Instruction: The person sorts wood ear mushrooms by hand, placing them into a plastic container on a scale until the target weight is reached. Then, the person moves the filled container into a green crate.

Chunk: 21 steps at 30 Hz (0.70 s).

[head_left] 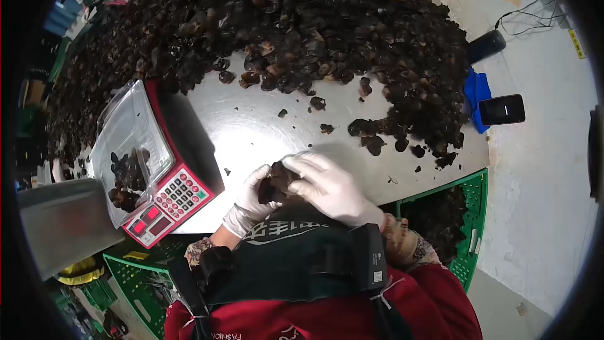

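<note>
The red scale [181, 194] stands at the left of a bare stretch of metal table [251, 129], its keypad end close to the near table edge. Right of the scale, past a strip of bare metal, the gloved left hand [246, 206] curls its fingers around a dark clump [275, 184] of thin, leafy pieces; the gloved right hand [330, 190], on the clump's far side from the scale, lays its bent fingers and thumb against it, though blur leaves it impossible to tell whether they pinch. Both hands work just above the near table edge, level with the scale's keypad. The widest open room lies right of the scale and beyond the hands, broken by a few loose scraps. Farther out than the scale, a broad heap [314, 25] of dark pieces borders this space, with its right end curving back toward the near side. On the scale's tray, clear plastic [129, 123] sits with more dark pieces [129, 176] in and around it. A metal container [69, 217] crowds the scale's left side, leaving little room there. Well to the scale's right, past the hands, a green crate [479, 214] fills the space along the table's near edge.
</note>
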Tool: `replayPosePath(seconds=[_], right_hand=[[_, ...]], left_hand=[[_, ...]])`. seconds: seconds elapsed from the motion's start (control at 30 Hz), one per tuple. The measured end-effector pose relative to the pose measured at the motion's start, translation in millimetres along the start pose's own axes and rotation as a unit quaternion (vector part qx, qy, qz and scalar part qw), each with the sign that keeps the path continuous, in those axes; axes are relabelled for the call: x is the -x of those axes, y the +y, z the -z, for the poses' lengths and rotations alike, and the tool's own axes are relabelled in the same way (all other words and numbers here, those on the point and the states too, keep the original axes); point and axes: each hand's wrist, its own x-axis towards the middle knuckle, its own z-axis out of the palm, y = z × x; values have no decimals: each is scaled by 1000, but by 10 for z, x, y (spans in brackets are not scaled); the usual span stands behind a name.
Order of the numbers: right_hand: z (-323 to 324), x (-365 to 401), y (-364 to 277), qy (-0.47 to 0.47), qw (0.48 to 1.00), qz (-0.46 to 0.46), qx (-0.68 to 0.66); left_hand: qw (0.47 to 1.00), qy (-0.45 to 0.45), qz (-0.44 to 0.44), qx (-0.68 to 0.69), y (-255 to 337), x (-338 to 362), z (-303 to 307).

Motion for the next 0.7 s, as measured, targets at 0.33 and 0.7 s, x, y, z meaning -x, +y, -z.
replayPosePath(seconds=[0.33,0.7], right_hand=[[974,168,680,268,954,-57,119],[860,181,435,254,954,-132,-84]], left_hand=[[900,137,3,413,1086,-50,-129],[720,373,-78,-580,2383,1137,1211]])
